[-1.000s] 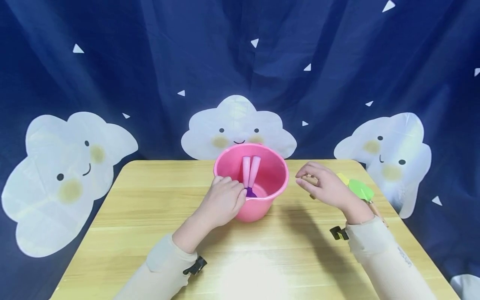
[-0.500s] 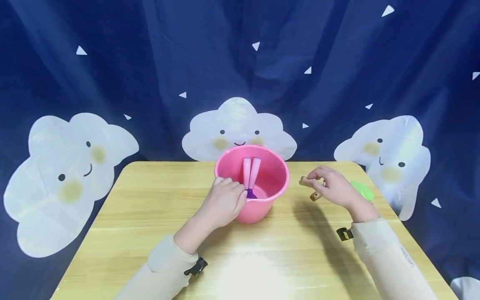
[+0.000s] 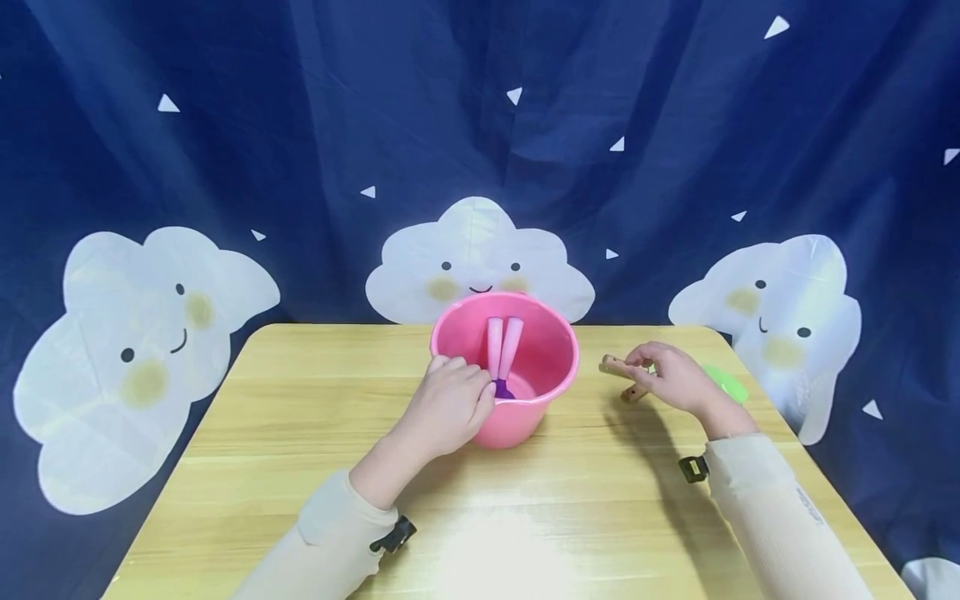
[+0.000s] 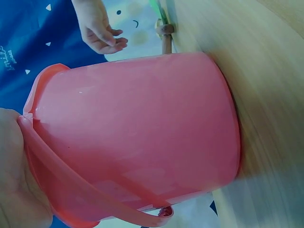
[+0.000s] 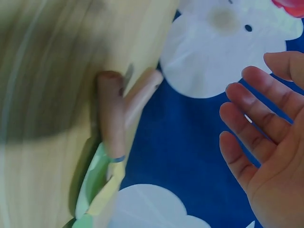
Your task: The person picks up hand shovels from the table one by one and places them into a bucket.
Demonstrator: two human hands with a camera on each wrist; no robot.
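A pink bucket point(image 3: 517, 427) stands on the table, and my left hand point(image 3: 450, 402) grips its near rim. Inside it, two light-pink handles point(image 3: 495, 343) lean upward from a purple part. My right hand point(image 3: 667, 379) hovers over hand tools at the right, its fingers loosely extended and holding nothing. In the right wrist view these tools show wooden handles point(image 5: 111, 114), one joined to a yellow shaft point(image 5: 108, 192), with a green blade point(image 5: 92, 178) beside it. In the head view the hand partly covers the tools.
The wooden table point(image 3: 300, 400) has its far edge just behind the bucket. A dark blue curtain point(image 3: 315, 125) with smiling clouds hangs beyond it. The bucket's pink carrying handle point(image 4: 95, 194) hangs down its near side.
My right hand has moved right and a little nearer, and more of the wooden handles shows from behind its fingers. The left hand stays on the bucket's rim.
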